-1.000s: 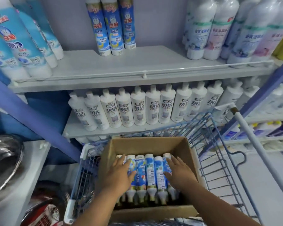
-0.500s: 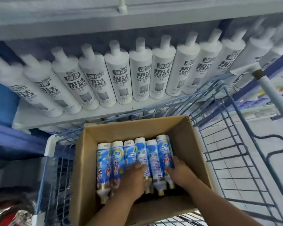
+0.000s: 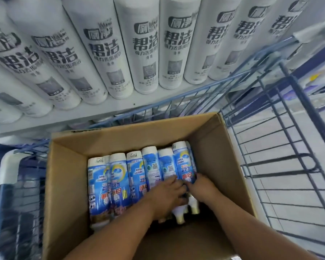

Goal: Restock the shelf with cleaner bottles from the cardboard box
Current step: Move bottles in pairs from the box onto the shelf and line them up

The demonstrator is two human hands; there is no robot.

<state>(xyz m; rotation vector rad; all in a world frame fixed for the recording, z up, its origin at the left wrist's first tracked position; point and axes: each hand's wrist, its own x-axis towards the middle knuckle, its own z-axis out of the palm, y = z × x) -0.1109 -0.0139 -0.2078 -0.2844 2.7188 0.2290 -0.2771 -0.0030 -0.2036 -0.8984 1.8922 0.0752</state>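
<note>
An open cardboard box [image 3: 68, 184] sits in a blue wire cart. Inside it, several blue-and-white cleaner bottles [image 3: 116, 181] lie side by side, with their caps pointing toward me. My left hand [image 3: 167, 196] reaches in and curls over the lower parts of the right-hand bottles, near their necks. Touching it, my right hand [image 3: 201, 186] closes on the rightmost bottle [image 3: 182, 162]. All the bottles still lie in their row. The cream caps [image 3: 192, 205] show under my hands. The shelf [image 3: 64, 119] runs just beyond the box.
A tight row of tall white bottles [image 3: 144, 53] with dark lettering stands on the shelf directly above the box. The blue cart's wire side [image 3: 281, 166] rises at the right, with tiled floor behind it. The cart's white corner guard [image 3: 8, 166] is at the left.
The view has dropped and closed in on the box. My left hand slid right from the middle bottles to meet my right hand at the right end of the row.
</note>
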